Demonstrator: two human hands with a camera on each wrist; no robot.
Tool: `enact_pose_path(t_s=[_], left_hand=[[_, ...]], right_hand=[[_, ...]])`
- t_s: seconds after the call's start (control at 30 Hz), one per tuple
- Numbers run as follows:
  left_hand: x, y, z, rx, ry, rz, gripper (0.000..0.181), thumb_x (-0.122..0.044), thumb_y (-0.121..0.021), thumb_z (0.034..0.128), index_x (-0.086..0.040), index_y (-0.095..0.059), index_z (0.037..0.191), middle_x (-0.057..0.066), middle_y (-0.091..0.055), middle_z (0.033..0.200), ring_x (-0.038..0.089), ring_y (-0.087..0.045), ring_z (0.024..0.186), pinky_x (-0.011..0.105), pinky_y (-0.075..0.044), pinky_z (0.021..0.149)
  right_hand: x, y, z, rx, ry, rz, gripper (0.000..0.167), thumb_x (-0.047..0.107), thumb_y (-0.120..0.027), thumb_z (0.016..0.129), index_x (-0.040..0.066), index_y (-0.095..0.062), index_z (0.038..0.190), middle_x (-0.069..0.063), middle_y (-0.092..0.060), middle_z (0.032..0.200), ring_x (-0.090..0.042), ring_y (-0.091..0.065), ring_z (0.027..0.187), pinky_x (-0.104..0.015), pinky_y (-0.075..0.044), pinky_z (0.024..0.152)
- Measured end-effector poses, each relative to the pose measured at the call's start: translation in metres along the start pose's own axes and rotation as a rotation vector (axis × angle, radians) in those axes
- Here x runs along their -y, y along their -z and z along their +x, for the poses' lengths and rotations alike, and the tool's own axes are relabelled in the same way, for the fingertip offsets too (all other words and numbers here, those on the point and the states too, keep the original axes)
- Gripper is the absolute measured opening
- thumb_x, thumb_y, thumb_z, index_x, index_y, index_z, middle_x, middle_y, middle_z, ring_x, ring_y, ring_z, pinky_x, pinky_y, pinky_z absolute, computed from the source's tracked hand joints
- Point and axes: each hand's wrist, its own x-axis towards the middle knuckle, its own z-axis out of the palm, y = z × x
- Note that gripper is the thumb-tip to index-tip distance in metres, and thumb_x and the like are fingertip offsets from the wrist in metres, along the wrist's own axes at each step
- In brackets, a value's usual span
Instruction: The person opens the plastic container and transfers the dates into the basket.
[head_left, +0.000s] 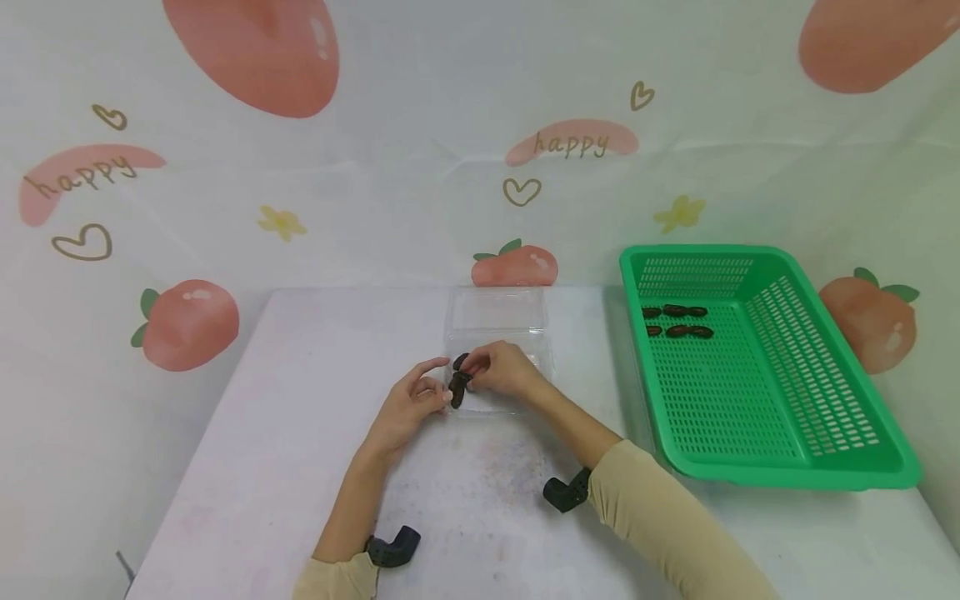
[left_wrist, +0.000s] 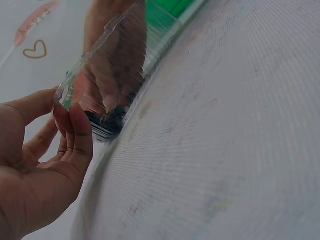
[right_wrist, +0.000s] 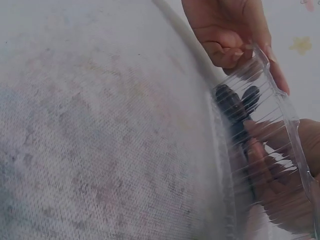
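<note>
Dark brown oblong pieces [head_left: 457,392] lie inside a clear plastic box [head_left: 495,406], bunched toward its nine o'clock side, one upright in the head view and another just above it near one o'clock. The right hand [head_left: 512,372] reaches into the box from its four o'clock, thumb and fingers bent and pinching at a dark piece among the bunch. The left hand [head_left: 405,408] is at the box's eight o'clock; in the left wrist view its thumb and fingers pinch the clear wall near a corner. The two hands are close together but apart. The box's lid [head_left: 498,310] stands open at its twelve o'clock. Around these spreads a pale table [head_left: 300,383]. At the box's three o'clock, well apart, sits a green basket [head_left: 738,408], with similar pieces [head_left: 688,332] in two rows near its ten o'clock corner. Black angled devices sit at the cuffs of the beige sleeves [head_left: 667,517], one [head_left: 396,548] at the box's seven o'clock, one [head_left: 567,490] at five. A white backdrop [head_left: 420,100] with red fruit, hearts and "happy" lettering stands at twelve o'clock.
</note>
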Motion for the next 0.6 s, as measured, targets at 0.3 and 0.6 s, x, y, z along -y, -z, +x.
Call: enact_pose_path(t_s=[0.3, 0.6], left_hand=[[0.0, -0.0003, -0.0005, -0.003, -0.004, -0.007, 0.057, -0.004, -0.07, 0.0913, -0.014, -0.049, 0.143, 0.007, -0.055, 0.09, 0.019, -0.06, 0.078, 0.03, -0.052, 0.076], [0.0019, 0.0006, -0.0001, -0.001, -0.008, -0.002, 0.057, -0.005, -0.07, 0.0916, -0.013, -0.048, 0.144, 0.007, -0.054, 0.09, 0.021, -0.06, 0.077, 0.03, -0.052, 0.077]], right_hand=[[0.003, -0.0025, 0.0009, -0.001, 0.004, -0.063, 0.023, 0.004, -0.083, 0.076, 0.008, -0.076, 0.097, 0.003, -0.069, 0.081, -0.009, -0.06, 0.075, -0.023, -0.049, 0.07], [0.0018, -0.0053, 0.001, 0.01, 0.038, -0.088, 0.023, 0.002, -0.082, 0.078, 0.008, -0.074, 0.099, 0.002, -0.068, 0.083, -0.009, -0.06, 0.077, -0.023, -0.05, 0.072]])
